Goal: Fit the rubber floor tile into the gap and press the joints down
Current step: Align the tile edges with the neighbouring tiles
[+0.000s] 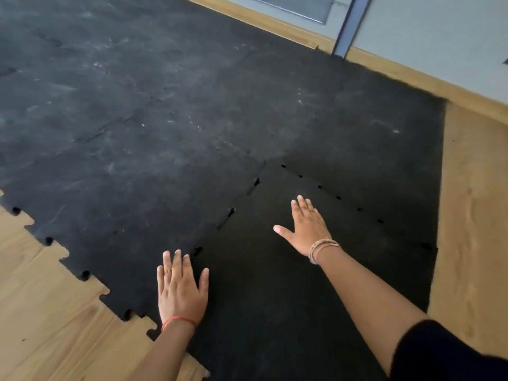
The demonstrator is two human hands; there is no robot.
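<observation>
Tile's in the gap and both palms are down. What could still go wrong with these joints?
1. The left joint still shows open slots, so tabs may sit proud there.
2. The right hand presses mid-tile, not on the dotted far seam, which may stay unlocked.
3. The left hand straddles the seam; pressure could shift the tile.

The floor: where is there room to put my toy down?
Bare wood floor right of the black tile, and more beside the mats' toothed edge. Crowded: the joint under the left hand and right hand.
</observation>
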